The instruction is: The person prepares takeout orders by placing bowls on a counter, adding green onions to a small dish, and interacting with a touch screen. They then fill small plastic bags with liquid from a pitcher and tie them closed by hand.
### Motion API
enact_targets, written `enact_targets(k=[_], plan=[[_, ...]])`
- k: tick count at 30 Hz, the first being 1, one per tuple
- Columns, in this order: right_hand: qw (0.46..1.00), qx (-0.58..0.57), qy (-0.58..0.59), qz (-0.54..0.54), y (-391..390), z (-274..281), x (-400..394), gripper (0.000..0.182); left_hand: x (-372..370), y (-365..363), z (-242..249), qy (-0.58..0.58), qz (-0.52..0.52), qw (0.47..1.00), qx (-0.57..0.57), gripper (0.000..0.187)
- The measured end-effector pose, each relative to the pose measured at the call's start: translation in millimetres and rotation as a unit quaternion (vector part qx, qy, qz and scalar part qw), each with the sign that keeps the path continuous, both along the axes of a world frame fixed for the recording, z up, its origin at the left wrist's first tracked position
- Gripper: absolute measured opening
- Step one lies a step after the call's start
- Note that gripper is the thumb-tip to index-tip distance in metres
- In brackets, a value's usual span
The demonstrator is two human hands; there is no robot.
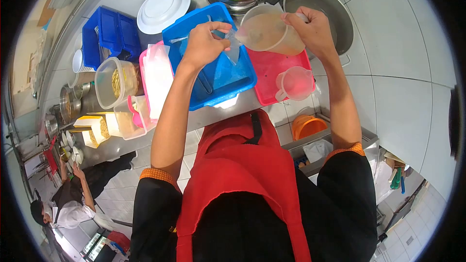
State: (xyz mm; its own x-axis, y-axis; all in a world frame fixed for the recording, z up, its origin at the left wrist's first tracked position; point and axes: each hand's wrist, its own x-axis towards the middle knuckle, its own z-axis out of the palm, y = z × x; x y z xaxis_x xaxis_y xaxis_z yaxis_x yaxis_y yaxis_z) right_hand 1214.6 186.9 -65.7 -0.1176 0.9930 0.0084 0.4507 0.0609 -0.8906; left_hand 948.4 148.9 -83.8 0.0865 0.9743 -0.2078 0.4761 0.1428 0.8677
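Observation:
My right hand (313, 29) grips the handle of a clear plastic jug (268, 31) holding a brownish liquid, and the jug is tilted to the left. My left hand (204, 43) pinches open a small clear plastic bag (233, 48) right at the jug's spout. Both are held above a blue plastic tray (221, 80) on the steel counter. A ladle or spoon handle lies in that tray.
A red tray (272, 75) with an empty clear jug (296, 83) sits right of the blue one. Pink tubs (153, 77), clear containers (114, 85), a blue crate (109, 34), a white plate (162, 8) and steel pots (323, 7) crowd the counter. Another person (73, 204) stands at lower left.

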Motion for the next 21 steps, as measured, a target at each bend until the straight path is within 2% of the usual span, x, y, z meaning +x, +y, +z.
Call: enact_targets(k=[18,21], plan=[[1.000,-0.011,0.000,0.005,-0.1,-2.9,-1.1,0.035,-2.0,0.8,-5.4,-0.029,0.009,1.000,-0.004,0.041],[0.999,-0.025,0.045,0.011,-1.6,-8.4,-1.2,0.035,-0.7,0.7,-4.9,-0.045,0.018,0.999,-0.017,0.042]])
